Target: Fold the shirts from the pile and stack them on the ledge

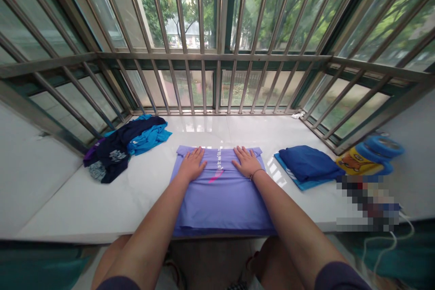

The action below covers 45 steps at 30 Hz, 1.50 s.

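A purple shirt (227, 208) lies folded into a rough rectangle on the white ledge, directly in front of me. White characters and a pink mark show down its middle. My left hand (193, 164) rests flat on the shirt's upper left part, fingers spread and pointing away from me. On the upper right part my right hand (247, 162) presses flat too, its fingers apart and a thin bracelet at the wrist. The printed strip runs between the two hands. Neither hand grips the cloth.
Crumpled dark and bright blue clothes (115, 149) lie at the left. Folded blue garments (307, 164) are stacked at the right, beside a yellow and blue bottle (365, 158). A white cable (390, 240) hangs over the ledge (84, 217). Metal bars (217, 57) line the window behind.
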### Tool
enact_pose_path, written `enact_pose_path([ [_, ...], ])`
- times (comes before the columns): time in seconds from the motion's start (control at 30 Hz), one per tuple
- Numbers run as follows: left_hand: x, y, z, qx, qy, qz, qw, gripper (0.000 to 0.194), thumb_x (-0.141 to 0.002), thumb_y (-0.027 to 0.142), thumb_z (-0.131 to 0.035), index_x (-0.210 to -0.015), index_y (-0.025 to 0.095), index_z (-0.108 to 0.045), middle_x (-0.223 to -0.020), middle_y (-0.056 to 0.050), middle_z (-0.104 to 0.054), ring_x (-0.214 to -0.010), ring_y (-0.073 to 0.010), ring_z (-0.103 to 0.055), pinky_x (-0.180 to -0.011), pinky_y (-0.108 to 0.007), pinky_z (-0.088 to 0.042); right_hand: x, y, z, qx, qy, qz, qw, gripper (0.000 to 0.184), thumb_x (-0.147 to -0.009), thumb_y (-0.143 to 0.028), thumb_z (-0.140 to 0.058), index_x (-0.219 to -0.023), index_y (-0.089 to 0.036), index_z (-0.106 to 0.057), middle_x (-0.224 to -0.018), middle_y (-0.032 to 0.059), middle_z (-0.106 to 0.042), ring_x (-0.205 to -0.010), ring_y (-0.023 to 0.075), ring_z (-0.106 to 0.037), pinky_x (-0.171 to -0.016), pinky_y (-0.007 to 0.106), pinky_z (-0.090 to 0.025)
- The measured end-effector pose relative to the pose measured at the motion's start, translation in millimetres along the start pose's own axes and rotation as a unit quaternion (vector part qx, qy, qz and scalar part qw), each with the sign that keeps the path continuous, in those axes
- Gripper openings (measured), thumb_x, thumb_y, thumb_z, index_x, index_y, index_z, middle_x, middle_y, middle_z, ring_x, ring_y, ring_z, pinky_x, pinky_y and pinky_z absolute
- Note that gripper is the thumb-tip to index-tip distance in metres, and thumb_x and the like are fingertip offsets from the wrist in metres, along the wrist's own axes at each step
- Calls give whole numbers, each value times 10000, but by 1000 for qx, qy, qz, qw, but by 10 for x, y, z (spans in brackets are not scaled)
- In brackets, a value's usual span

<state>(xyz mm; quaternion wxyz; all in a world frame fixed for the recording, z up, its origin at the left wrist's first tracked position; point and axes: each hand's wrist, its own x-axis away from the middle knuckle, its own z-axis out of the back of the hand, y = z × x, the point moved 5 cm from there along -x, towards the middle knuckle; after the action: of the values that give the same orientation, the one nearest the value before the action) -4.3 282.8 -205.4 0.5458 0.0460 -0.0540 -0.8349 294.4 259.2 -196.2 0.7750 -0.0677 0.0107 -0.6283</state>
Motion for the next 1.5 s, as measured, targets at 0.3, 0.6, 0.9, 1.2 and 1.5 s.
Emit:
enact_pose_path([
  [0.3, -199, -24, 104, -4, -49, 20, 999, 669, -1099, 466, -318, -1719, 215, -328, -1805, -100, -269, -1679, -287, -239, -1358, -577, -201, -125, 65, 39, 24, -18, -2, 1000, 736, -1101, -608, -275, -1752, -267, -239, -1808, 92, -238, -1684, 313, -163, -1334, 634, -88],
  [0.6, -623, -785, 590, 4, -85, 54, 995, 519, -817, 390, -745, -1307, 222, -760, -1305, -133, -785, -1219, -301, -712, -1043, -355, -525, -255, 708, 411, 31, -40, -64, 997, 639, -1017, -507, -617, -1596, -248, -533, -1578, 187, -589, -1426, 372, -564, -1222, 633, -343],
  [0.9, -701, -840, 923, 37, -41, 61, 997, 224, -862, 395, -684, -934, 207, -782, -967, -73, -805, -930, -247, -717, -772, -284, -485, -437, 753, 788, 2, -14, -39, 999, 302, -1025, -334, -659, -1262, -194, -785, -1249, 141, -750, -1171, 265, -692, -1004, 302, -475],
  [1.2, -154, -751, 1329, 68, 27, 54, 996, 177, -946, 294, -599, -1045, 226, -729, -1043, -62, -794, -1015, -249, -715, -861, -311, -501, 112, 569, 1158, -35, 80, -14, 996, 248, -1044, -285, -619, -1207, -208, -789, -1205, 106, -670, -1046, 204, -678, -946, 269, -501],
  [1.5, 1038, -432, 658, 65, 43, 10, 997, 267, -816, 123, -613, -1014, 266, -722, -1092, -73, -780, -1093, -279, -707, -1025, -415, -528, 1203, 188, 417, -57, 88, 48, 993, 383, -889, -76, -605, -1191, -249, -765, -1224, 81, -689, -1126, 244, -661, -1025, 352, -511],
])
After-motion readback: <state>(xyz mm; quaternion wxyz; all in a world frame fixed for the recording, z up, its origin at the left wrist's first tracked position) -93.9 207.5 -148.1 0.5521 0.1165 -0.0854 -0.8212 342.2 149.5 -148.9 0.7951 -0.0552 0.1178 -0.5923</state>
